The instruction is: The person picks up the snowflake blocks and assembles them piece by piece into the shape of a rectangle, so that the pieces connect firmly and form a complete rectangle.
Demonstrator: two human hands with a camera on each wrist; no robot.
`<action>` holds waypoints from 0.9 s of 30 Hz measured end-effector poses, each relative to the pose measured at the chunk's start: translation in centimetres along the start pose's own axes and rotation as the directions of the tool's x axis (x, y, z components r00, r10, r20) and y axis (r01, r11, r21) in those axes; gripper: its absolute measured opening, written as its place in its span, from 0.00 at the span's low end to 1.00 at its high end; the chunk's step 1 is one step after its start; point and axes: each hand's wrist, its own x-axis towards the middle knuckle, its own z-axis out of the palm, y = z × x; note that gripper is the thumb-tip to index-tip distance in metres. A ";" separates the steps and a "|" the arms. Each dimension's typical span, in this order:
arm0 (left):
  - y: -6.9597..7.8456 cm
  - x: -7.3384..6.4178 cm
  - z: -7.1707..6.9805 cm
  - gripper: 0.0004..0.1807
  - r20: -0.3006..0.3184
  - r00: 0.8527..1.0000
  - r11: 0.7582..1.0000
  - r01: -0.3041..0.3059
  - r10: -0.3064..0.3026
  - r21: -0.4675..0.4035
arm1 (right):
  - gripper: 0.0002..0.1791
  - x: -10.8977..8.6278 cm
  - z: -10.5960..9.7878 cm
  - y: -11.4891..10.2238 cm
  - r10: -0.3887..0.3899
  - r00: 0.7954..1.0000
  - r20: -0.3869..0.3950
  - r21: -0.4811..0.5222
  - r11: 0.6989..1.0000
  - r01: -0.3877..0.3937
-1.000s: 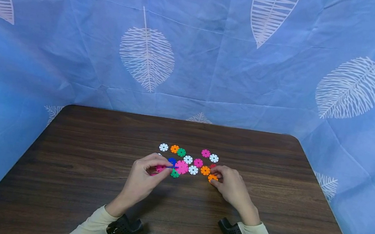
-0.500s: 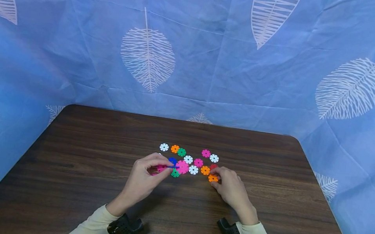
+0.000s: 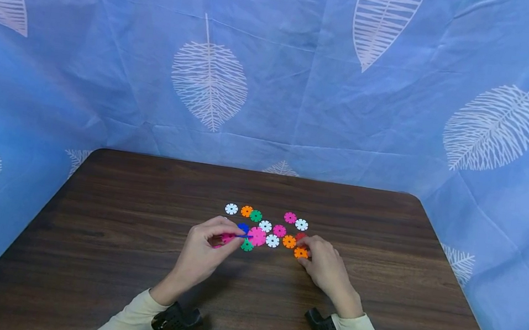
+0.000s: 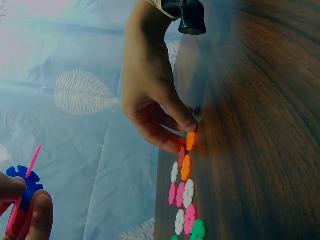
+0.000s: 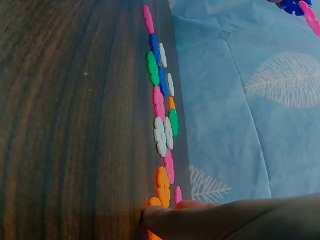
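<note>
In the head view my left hand (image 3: pixel 206 244) pinches a blue snowflake building disc, joined to a pink snowflake disc (image 3: pixel 257 236) above the table. The left wrist view shows this blue disc (image 4: pixel 33 189) between thumb and finger, with a pink disc (image 4: pixel 34 160) slotted in edge-on. More pink shows beneath the left hand, partly hidden by the fingers. My right hand (image 3: pixel 329 265) is at the right end of the loose discs. Its thumb and fingers pinch an orange snowflake disc (image 3: pixel 301 253) at the tabletop. A red disc (image 3: pixel 301 237) lies partly under its fingers.
Several loose discs lie between and beyond the hands, among them a white disc (image 3: pixel 272 241), a green disc (image 3: pixel 246 245) and another orange disc (image 3: pixel 289 241). They rest on a dark wooden table (image 3: pixel 141 188). A blue leaf-patterned cloth (image 3: pixel 274 88) hangs behind it.
The right hand has shifted very slightly, and the orange disc at its thumb has moved a touch to the right. The left hand keeps its hold on the joined discs.
</note>
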 end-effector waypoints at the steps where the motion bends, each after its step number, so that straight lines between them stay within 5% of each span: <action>1: 0.0 0.0 0.0 0.06 0.000 1.000 1.000 0.000 0.000 -0.002 | 0.16 0.0 0.0 0.0 -0.001 1.000 -0.001 -0.002 1.000 0.001; 27: 0.3 -0.2 -0.1 0.04 0.010 1.000 1.000 -0.005 0.005 -0.003 | 0.17 -0.2 -0.1 0.0 0.015 0.999 0.037 0.003 1.000 -0.015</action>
